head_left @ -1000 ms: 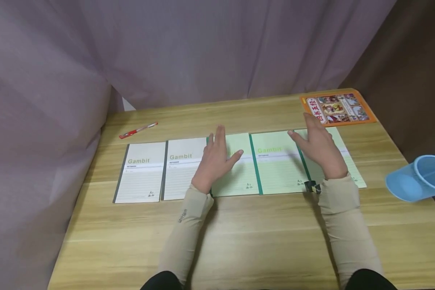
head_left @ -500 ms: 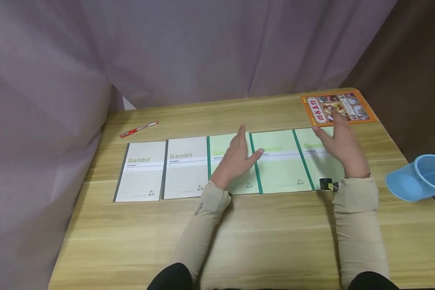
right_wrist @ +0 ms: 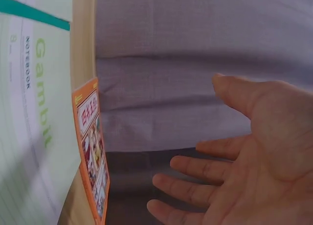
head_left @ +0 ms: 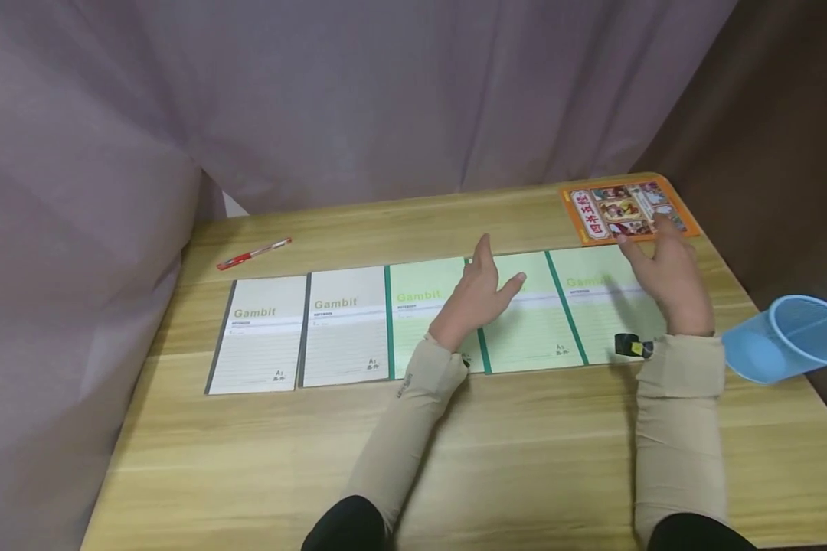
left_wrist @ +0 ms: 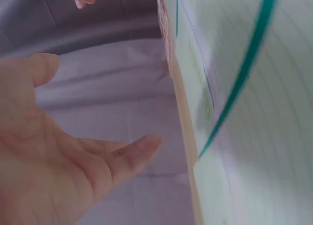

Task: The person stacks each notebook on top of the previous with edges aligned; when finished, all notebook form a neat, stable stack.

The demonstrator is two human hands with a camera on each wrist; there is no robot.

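Observation:
Several notebooks lie side by side in a row across the table in the head view. Two are white with dark spines: the far-left notebook (head_left: pixel 255 344) and its neighbour (head_left: pixel 344 337). To their right come pale green ones with dark green spines: one left green notebook (head_left: pixel 413 321), a middle green notebook (head_left: pixel 531 329) and a right green notebook (head_left: pixel 593 321). My left hand (head_left: pixel 473 298) is held above the left and middle green notebooks, fingers extended and holding nothing. Over the right green notebook hovers my right hand (head_left: pixel 675 287), fingers spread and nothing in them.
An orange picture book (head_left: pixel 627 210) lies at the table's back right corner. A red pen (head_left: pixel 253 253) is at the back left. Near the right edge is a blue mesh cup (head_left: pixel 765 344). Grey-purple curtains (head_left: pixel 344 99) hang behind the table (head_left: pixel 248 474).
Both hands have moved to the right above the notebooks, the left from the left green one toward the middle one. The view has shifted slightly. The notebooks keep their arrangement.

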